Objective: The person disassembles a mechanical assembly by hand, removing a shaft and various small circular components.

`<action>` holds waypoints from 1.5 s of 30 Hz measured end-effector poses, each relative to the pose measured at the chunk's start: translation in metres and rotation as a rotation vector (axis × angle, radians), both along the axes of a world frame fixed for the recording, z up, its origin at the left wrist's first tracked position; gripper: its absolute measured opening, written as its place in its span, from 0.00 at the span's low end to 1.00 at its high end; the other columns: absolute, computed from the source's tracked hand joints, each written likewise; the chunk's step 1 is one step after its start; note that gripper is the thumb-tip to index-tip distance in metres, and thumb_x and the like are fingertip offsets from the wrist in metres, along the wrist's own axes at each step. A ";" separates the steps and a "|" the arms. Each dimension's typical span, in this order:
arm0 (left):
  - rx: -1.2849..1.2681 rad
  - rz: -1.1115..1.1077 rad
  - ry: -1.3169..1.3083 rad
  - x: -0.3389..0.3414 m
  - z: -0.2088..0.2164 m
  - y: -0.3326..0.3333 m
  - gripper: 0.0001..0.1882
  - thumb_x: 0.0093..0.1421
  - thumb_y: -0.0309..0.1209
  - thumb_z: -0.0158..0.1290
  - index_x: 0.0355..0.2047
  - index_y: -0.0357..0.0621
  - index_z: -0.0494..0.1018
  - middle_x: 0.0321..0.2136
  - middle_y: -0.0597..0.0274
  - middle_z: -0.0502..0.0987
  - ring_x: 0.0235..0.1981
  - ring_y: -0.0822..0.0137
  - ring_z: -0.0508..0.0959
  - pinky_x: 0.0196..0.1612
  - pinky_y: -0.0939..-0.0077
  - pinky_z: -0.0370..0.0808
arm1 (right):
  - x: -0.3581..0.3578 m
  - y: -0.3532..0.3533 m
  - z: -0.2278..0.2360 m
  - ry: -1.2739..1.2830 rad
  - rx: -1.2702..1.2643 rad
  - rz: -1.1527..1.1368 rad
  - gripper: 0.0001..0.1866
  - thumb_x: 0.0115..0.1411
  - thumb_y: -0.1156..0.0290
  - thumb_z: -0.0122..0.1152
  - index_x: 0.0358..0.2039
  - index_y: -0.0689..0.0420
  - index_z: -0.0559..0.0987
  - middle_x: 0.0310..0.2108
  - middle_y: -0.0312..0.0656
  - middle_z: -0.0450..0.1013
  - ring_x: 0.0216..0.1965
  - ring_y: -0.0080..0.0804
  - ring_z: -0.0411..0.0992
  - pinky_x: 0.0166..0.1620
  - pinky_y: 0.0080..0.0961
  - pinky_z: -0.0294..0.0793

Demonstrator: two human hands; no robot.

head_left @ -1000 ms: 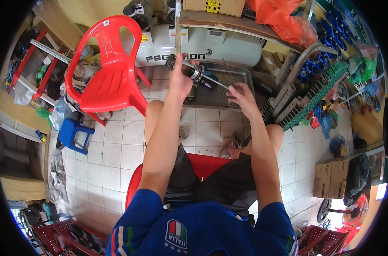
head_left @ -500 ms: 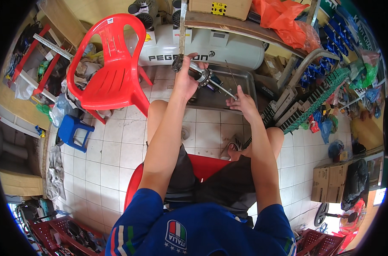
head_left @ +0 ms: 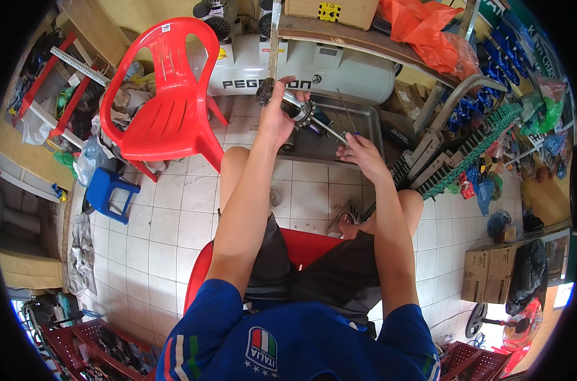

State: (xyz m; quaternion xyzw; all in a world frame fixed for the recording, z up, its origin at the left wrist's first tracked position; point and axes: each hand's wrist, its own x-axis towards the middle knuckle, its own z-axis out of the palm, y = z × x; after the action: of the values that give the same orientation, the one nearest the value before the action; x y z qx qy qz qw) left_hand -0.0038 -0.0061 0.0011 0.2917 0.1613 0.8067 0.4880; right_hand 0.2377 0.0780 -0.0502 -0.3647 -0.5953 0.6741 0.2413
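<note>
My left hand (head_left: 278,120) is wrapped round a metal cylinder assembly (head_left: 303,115) with a dark knob-like end (head_left: 264,93) beyond the thumb and a toothed-looking collar. From it a slim bright rod (head_left: 328,130) slants down to the right. At the rod's far end my right hand (head_left: 359,154) is closed, its fingertips pinching the tip, part of which they hide. Both hands are held above a grey metal tray (head_left: 330,154). Dark and bluish parts (head_left: 320,124) lie in the tray, partly covered by the assembly. A thin straight shaft (head_left: 344,109) shows behind my right fingers.
Behind the tray lies a large light-grey air compressor tank (head_left: 358,71), beside a loaded shelf (head_left: 352,37). A red plastic chair (head_left: 165,120) and a blue stool (head_left: 111,195) stand on the left. Right of the tray are metal frame bars (head_left: 434,136) and a green-netted rack (head_left: 472,149).
My right hand has shifted slightly up along the rod, its fingers drawn closer together. My left hand keeps its hold on the assembly. The view has tilted very slightly.
</note>
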 end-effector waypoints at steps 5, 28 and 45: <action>-0.042 0.015 0.047 0.005 0.006 -0.004 0.36 0.62 0.59 0.48 0.54 0.38 0.60 0.25 0.61 0.73 0.39 0.62 0.75 0.67 0.59 0.62 | -0.002 -0.003 0.006 -0.030 -0.011 -0.083 0.30 0.65 0.43 0.53 0.45 0.64 0.72 0.36 0.45 0.76 0.38 0.33 0.78 0.41 0.26 0.76; 0.059 -0.004 0.159 0.011 0.000 0.001 0.25 0.62 0.40 0.59 0.52 0.39 0.64 0.29 0.58 0.76 0.41 0.61 0.76 0.48 0.66 0.72 | 0.000 0.001 0.001 -0.185 -0.107 -0.064 0.39 0.62 0.34 0.49 0.46 0.65 0.72 0.33 0.44 0.76 0.33 0.31 0.77 0.37 0.26 0.78; -0.060 0.215 0.946 0.059 0.056 -0.040 0.29 0.47 0.27 0.70 0.48 0.38 0.69 0.31 0.66 0.79 0.36 0.74 0.77 0.44 0.77 0.73 | 0.000 0.001 -0.009 0.309 -0.255 -0.012 0.19 0.67 0.68 0.56 0.54 0.62 0.69 0.49 0.47 0.72 0.47 0.41 0.75 0.51 0.37 0.76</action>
State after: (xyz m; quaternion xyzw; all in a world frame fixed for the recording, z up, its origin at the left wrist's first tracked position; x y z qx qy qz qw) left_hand 0.0553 -0.0463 0.0566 0.5939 0.4180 0.6264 0.2832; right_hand 0.2380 0.0786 -0.0597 -0.2880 -0.4589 0.7904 0.2860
